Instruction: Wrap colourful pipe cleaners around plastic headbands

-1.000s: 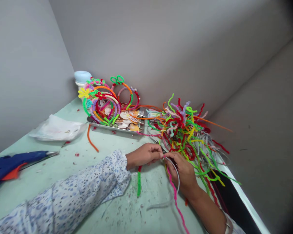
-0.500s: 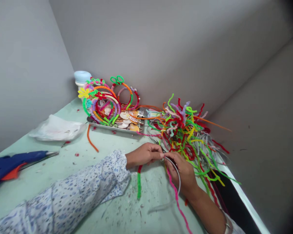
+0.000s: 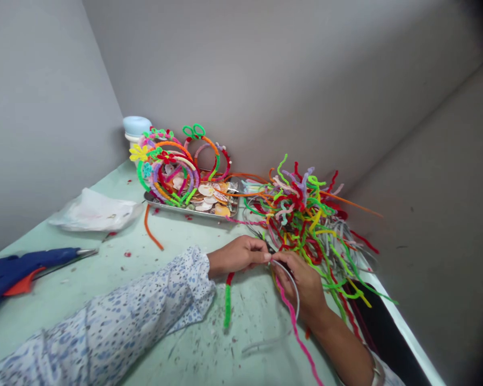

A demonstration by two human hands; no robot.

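At the table's middle, my left hand (image 3: 243, 253) and my right hand (image 3: 304, 281) meet fingertip to fingertip. Both are closed in a pinch where a thin grey-white wire band (image 3: 295, 287) and a pink pipe cleaner (image 3: 293, 316) come together. From there the band curves down past my right hand, its grey end lying near the tabletop. The pink length hangs toward the front edge. Below my left hand, a red-and-green pipe cleaner (image 3: 227, 306) sticks out, its upper end hidden. My fingers cover the exact joint.
Behind my right hand lies a tangled heap of coloured pipe cleaners (image 3: 306, 206). A metal tray (image 3: 193, 213) holds shell-like pieces, with decorated headbands (image 3: 193, 179) on it. At left are a blue glue gun (image 3: 32, 264), a plastic bag (image 3: 96, 212) and a blue-lidded container (image 3: 137, 126).
The hands keep the same pinch in nearly the same place. The pink pipe cleaner's hanging end and the grey band's loose end have shifted slightly.
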